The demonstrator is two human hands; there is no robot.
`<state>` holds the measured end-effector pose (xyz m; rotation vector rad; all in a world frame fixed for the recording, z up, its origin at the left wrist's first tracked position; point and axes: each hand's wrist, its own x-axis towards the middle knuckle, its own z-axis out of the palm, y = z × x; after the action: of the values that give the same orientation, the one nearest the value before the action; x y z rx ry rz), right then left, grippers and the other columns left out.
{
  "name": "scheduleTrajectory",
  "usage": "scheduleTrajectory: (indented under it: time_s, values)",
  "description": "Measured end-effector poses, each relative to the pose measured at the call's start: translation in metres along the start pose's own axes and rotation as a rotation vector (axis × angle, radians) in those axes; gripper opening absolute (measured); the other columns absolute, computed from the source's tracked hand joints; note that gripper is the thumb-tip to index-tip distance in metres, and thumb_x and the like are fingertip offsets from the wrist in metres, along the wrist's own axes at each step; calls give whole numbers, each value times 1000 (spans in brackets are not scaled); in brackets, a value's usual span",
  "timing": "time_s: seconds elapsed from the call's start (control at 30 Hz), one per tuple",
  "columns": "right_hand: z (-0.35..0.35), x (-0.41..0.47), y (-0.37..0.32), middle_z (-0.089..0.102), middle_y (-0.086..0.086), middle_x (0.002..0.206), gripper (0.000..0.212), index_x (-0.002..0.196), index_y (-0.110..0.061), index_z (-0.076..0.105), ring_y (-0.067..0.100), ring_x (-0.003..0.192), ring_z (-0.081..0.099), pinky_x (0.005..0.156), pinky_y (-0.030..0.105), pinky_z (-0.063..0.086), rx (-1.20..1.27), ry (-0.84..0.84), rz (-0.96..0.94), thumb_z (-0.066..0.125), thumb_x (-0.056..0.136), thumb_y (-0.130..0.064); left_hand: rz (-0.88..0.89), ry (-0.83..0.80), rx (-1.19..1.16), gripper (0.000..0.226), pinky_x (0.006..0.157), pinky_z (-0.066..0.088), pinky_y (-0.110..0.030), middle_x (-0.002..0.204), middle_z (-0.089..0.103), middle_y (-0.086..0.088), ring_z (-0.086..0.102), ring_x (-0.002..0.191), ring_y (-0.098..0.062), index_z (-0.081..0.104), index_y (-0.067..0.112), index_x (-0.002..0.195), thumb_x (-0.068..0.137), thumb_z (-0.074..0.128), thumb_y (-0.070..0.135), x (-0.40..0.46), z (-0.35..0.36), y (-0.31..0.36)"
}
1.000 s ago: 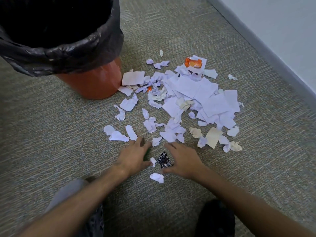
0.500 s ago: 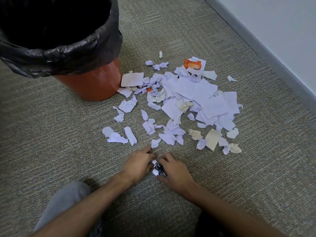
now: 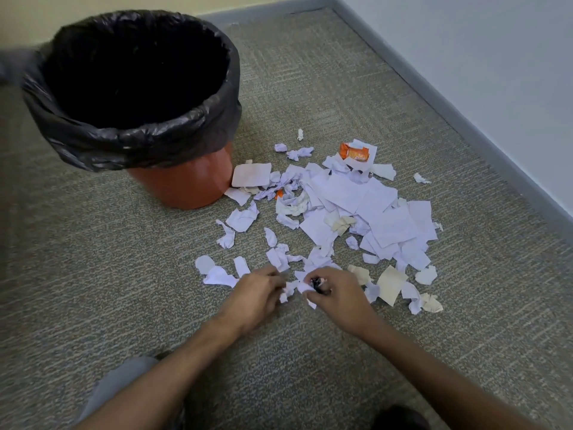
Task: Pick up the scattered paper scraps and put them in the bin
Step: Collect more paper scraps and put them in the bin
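Fingers, right hand (image 3: 336, 294): curled and clamped on a small bunch of white scraps (image 3: 305, 288) together with a small black scrap (image 3: 317, 282), held just above the carpet.
Fingers, left hand (image 3: 255, 294): curled inward toward the right hand, with a small white scrap (image 3: 283, 297) at their tips; motion blur hid whether they truly pinched it, so I could not tell.
Hands: close together at the near edge of the litter, both forearms reaching in from the bottom of the view.
Paper scraps (image 3: 366, 209): mostly white torn pieces lay spread on the floor, densest to the right of the bin, with larger flat sheets overlapping in the middle and smaller crumpled bits at the edges.
Beige scraps (image 3: 391, 283): a few tan pieces lay just right of the right hand.
Orange wrapper (image 3: 355, 153): rested on white paper at the far edge of the pile.
Stray scrap (image 3: 420, 178): lay apart from the pile, toward the wall.
Bin (image 3: 183, 184): an orange-red bucket stood upright at the left, some scraps touching its base.
Bin liner (image 3: 139, 141): black plastic folded over the rim, the inside dark.
Floor (image 3: 93, 259): grey-green carpet.
Skirting (image 3: 449, 110): a grey strip ran along the pale wall at the right.
Person: a grey trouser leg (image 3: 124, 386) showed at the bottom left.
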<state>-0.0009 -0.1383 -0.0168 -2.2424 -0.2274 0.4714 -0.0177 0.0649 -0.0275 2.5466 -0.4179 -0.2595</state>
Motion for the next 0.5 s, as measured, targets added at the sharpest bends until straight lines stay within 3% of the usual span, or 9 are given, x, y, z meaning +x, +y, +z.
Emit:
scheduleTrajectory:
  time_s: [0.1, 0.2, 0.37, 0.5]
  values:
    - [-31, 26, -37, 67, -9, 93, 17, 100, -17, 72, -5, 78, 61, 69, 4, 44, 22, 67, -85, 75, 83, -18, 5, 176, -26, 13, 79, 52, -32, 97, 65, 1, 63, 85, -16, 74, 12, 99, 90, 66, 16, 15, -35, 3]
    - [-59, 52, -78, 69, -9, 103, 18, 102, -22, 71, 3, 85, 65, 76, 19, 53, 40, 107, -159, 74, 85, -23, 30, 358, -11, 10, 73, 54, -34, 93, 66, 1, 65, 81, -19, 75, 10, 94, 89, 67, 13, 34, -79, 10]
    - [-98, 87, -161, 70, -9, 91, 11, 96, -20, 71, 7, 80, 66, 74, 24, 51, 18, 169, -375, 74, 86, -22, 94, 676, 57, 5, 67, 55, -38, 85, 67, -4, 66, 75, -21, 74, 7, 85, 83, 71, 9, 55, -179, 19]
    - [-111, 123, -226, 71, 2, 83, 16, 94, -27, 70, 23, 71, 68, 69, 42, 56, -74, 217, -508, 75, 82, -35, 31, 880, 25, 7, 67, 51, -28, 83, 68, -4, 64, 71, -17, 76, 10, 85, 79, 72, 13, 64, -257, 15]
